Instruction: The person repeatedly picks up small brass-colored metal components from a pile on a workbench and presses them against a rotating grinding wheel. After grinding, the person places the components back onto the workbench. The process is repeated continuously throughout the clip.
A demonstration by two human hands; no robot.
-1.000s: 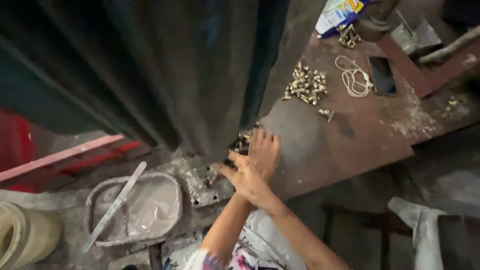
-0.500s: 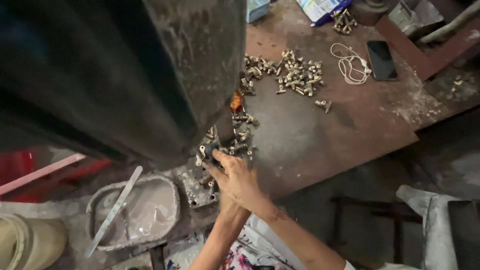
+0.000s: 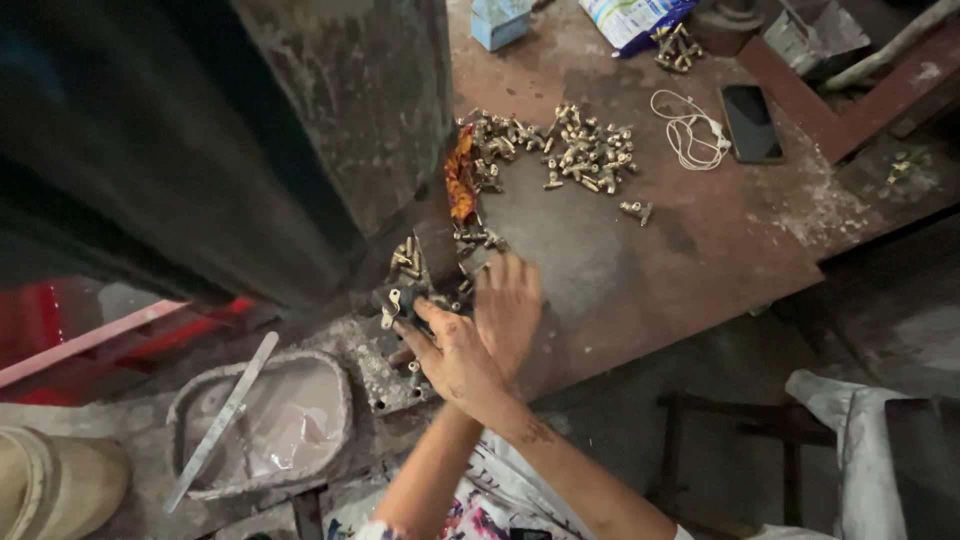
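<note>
Brass parts by the hands: a small heap of brass fittings [image 3: 425,262], too many and too tangled to count, lies at the foot of the machine, at 12 o'clock from the hands and touching the fingertips.
Left hand: the left hand [image 3: 452,355] lies palm down with fingers spread, fingertips among the near fittings; it grips nothing that shows.
Right hand: the right hand [image 3: 508,305] lies flat just beside the left, at its 2 o'clock, fingers together and pointing at the heap; whether it pinches a piece under the fingers cannot be told.
Second heap: a larger scatter of brass pieces [image 3: 560,150], dozens, sits at 1 o'clock, well apart from the hands, with one stray pair [image 3: 636,210] at its 5 o'clock.
Third heap: a few more fittings [image 3: 675,47] lie at the far edge by a printed bag [image 3: 632,18].
Singles: one black phone [image 3: 751,122], one coiled white cable [image 3: 686,135], one small blue box [image 3: 500,20], one orange rag [image 3: 461,182].
In the way: a dark, worn machine body [image 3: 300,130] fills the 10 to 12 o'clock side and hides part of the near heap.
At 8 o'clock: one grey tray [image 3: 265,425] with one flat metal strip [image 3: 222,420] across it.
Surface: a rusty, stained metal bench [image 3: 700,250].
Room: dim workshop, dusty floor below.
</note>
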